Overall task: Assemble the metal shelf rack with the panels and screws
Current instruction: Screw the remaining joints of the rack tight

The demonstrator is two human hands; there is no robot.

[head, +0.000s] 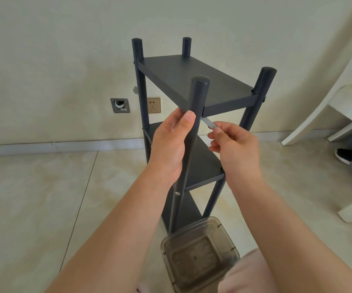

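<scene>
A dark grey metal shelf rack (194, 77) stands upright on the tiled floor, with three panels between four round posts. My left hand (171, 142) grips the nearest post (198, 92) just below the top panel, thumb against the post. My right hand (234, 142) pinches a small silver hex key (208, 122) whose far end points at the post where the top panel's near corner joins it. A silver screw head (177, 193) shows lower on the same post.
A clear brownish plastic container (200, 252) sits on the floor at the rack's foot, close to my knee. A white chair (340, 106) stands at the right with a black shoe (348, 156) beside it. The wall with a socket (154, 105) is behind.
</scene>
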